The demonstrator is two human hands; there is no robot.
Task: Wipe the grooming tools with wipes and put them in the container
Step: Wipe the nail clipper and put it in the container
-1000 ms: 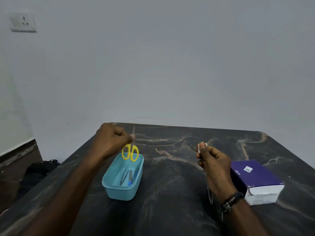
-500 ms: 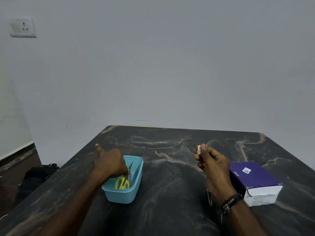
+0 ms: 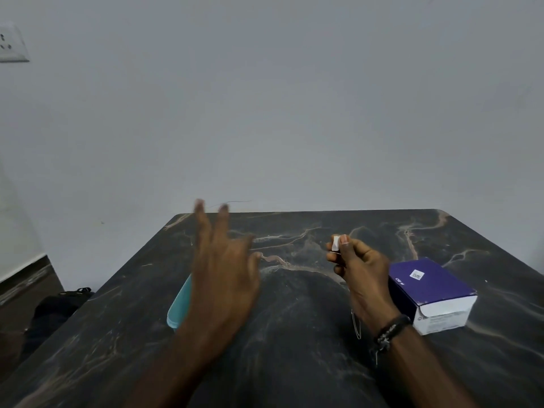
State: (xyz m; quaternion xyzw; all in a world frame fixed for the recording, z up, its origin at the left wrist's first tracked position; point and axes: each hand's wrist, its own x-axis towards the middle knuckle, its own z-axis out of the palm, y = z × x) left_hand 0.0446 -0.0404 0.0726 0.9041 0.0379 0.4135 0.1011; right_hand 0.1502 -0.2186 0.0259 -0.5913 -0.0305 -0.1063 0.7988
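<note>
My left hand [image 3: 225, 266] is raised over the dark marble table [image 3: 294, 334] with its fingers spread and straight, holding nothing. It hides most of the light blue container [image 3: 179, 301]; only the container's left wall shows, and the tools inside are out of sight. My right hand [image 3: 360, 269] hovers right of centre and pinches a small white wipe [image 3: 335, 242] between thumb and fingers. A thin metal tool [image 3: 355, 323] lies on the table just below that wrist, partly hidden.
A purple and white box [image 3: 432, 293] stands on the table at the right, close to my right hand. A black bag [image 3: 59, 307] lies on the floor to the left. A wall socket [image 3: 11, 44] sits high at the left.
My left hand lowered the yellow scissors into the blue container, let go, and has risen with open spread fingers. My right hand has kept its pinch on the wipe.
</note>
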